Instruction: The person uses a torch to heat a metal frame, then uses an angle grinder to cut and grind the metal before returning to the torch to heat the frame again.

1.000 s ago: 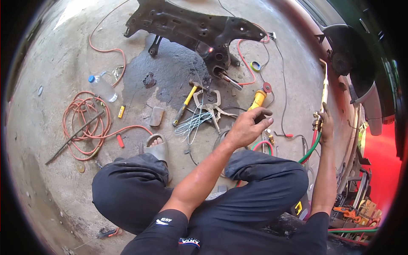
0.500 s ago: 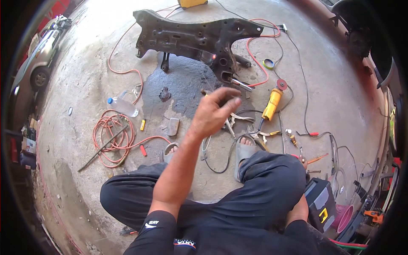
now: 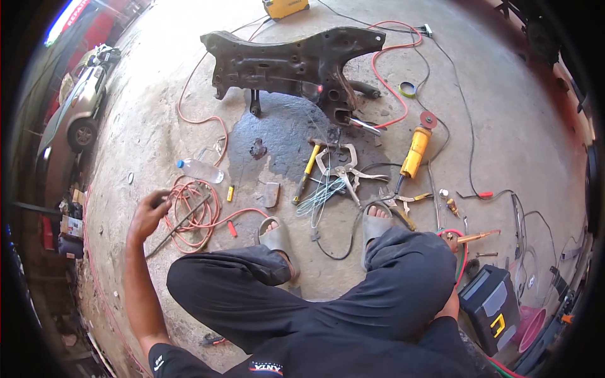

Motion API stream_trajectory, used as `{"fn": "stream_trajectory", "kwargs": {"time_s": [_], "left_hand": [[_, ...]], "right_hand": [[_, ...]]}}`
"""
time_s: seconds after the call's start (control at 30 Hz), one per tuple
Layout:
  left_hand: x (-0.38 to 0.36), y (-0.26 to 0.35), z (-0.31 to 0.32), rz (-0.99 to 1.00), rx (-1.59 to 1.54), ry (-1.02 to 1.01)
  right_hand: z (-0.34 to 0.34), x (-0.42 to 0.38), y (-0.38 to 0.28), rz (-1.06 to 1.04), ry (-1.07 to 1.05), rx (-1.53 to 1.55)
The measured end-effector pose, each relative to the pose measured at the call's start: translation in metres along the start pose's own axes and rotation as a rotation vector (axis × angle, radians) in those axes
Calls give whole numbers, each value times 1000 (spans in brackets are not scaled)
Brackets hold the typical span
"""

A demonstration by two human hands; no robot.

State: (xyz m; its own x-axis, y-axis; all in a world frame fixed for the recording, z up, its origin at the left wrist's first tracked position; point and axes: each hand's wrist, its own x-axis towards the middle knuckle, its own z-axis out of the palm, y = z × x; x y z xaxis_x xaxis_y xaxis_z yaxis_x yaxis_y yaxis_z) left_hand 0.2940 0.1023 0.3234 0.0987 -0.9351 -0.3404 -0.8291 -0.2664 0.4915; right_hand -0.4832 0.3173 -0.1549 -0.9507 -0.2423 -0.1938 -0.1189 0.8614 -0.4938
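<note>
My left hand is out at the left, beside the coiled orange hose and a dark rod. Its fingers are loosely curled and apart, with nothing visible in them. My right hand, partly hidden behind my knee, is closed around a gas torch with a brass-coloured tip pointing right. Red and green torch hoses hang below it. Ahead stands a dark metal car subframe, with a small reddish glowing spot on its lower right part.
Between my feet and the subframe lie a yellow-handled hammer, locking pliers, looped wire and a yellow angle grinder. A water bottle lies on its side. On the right is a black toolbox; a yellow machine stands far ahead.
My left hand has swung from in front of the subframe leftward and down to the hose coil. The torch and its hoses now show more beside my right knee. The view has shifted slightly.
</note>
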Motion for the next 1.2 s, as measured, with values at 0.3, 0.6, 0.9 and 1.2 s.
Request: {"fn": "stream_trajectory", "kwargs": {"time_s": [0.3,0.6,0.9,1.2], "left_hand": [[-147,-227,215,-292,-820,-161],[-86,-187,319,-238,-910,-324],[-62,-173,277,-47,-731,-295],[-88,-277,377,-253,-979,-247]], "right_hand": [[-14,-13,-19,-56,-98,1],[-87,-23,-63,-122,-248,46],[-151,-59,-103,-126,-333,78],[-172,-74,-110,-108,-372,124]]}}
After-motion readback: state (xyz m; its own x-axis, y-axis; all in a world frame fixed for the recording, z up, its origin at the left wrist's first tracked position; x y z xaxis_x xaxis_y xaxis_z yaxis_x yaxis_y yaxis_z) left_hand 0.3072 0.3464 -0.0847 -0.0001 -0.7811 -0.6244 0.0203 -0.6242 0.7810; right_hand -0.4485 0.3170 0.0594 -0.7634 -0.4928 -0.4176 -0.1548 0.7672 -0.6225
